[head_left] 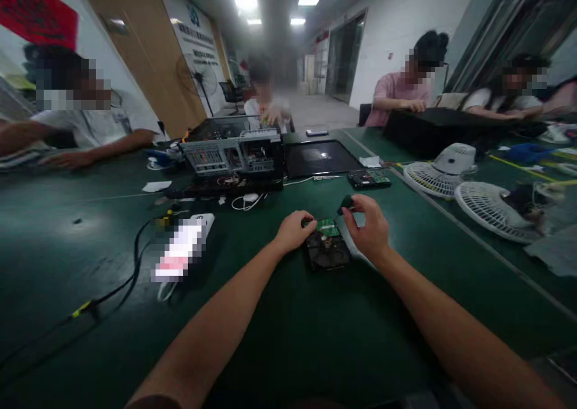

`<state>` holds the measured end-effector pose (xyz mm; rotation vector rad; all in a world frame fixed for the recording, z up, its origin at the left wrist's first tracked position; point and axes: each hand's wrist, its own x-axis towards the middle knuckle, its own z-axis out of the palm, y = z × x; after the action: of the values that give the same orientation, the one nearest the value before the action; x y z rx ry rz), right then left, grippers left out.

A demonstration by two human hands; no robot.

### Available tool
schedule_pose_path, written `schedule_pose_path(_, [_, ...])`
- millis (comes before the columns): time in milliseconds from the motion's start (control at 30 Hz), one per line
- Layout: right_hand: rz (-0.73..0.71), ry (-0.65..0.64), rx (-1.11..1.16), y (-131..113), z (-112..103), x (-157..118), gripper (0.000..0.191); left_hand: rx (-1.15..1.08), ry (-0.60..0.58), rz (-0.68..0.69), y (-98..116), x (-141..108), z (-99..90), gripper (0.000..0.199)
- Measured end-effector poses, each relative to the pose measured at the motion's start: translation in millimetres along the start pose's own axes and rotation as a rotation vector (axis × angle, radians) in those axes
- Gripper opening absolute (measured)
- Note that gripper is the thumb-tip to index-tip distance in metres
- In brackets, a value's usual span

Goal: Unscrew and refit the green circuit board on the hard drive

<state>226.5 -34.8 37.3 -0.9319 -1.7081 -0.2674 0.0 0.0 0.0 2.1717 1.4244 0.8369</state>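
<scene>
A hard drive [329,252] lies on the green table with its green circuit board facing up. My left hand [295,231] grips its upper left corner, the fingers closed against the edge. In my right hand [369,225], pinched between thumb and fingers, is a screwdriver [346,204] with a dark handle. It stands tilted over the right side of the circuit board; its thin shaft is faint, and I cannot tell whether the tip touches a screw. A pale strip, partly hidden by my right hand, runs beside the drive.
Beyond my hands are an opened computer case [234,156], a dark flat panel [321,158] and a second hard drive [369,180]. A lit phone [183,249] and black cable [136,246] lie left. White fan parts [491,210] occupy the right. Several people sit around the table.
</scene>
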Motion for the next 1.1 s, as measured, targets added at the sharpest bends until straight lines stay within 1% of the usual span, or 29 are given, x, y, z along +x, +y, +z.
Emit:
schedule_pose_path(133, [-0.001, -0.002, 0.022, 0.2, -1.8, 2.4, 0.041, -0.007, 0.004, 0.003, -0.2, -0.7, -1.2, 0.021])
schedule_pose_path(300, [-0.021, -0.036, 0.049, 2.0, -2.1, 3.1, 0.043, -0.020, 0.011, -0.001, 1.4, -1.7, -2.2, 0.021])
schedule_pose_path(600, [-0.039, -0.031, -0.042, 2.6, -6.5, 6.0, 0.042, -0.026, 0.010, -0.017, 3.5, -1.8, -3.4, 0.022])
schedule_pose_path(733, [-0.049, -0.036, -0.049, 4.1, -7.8, 7.8, 0.044, -0.025, 0.006, -0.022, 4.7, -2.0, -4.1, 0.021])
schedule_pose_path(933, [-0.059, -0.066, 0.012, 6.7, -6.3, 6.8, 0.048, -0.022, 0.011, -0.010, 5.3, -2.4, -4.5, 0.021])
schedule_pose_path(1033, [-0.042, -0.059, -0.027, 6.3, -6.1, 6.4, 0.047, -0.017, 0.013, -0.007, 5.8, -2.0, -4.5, 0.021])
schedule_pose_path(1100, [-0.057, -0.053, -0.053, 5.5, -6.5, 7.0, 0.046, -0.016, 0.011, -0.008, 6.5, -2.0, -4.9, 0.021])
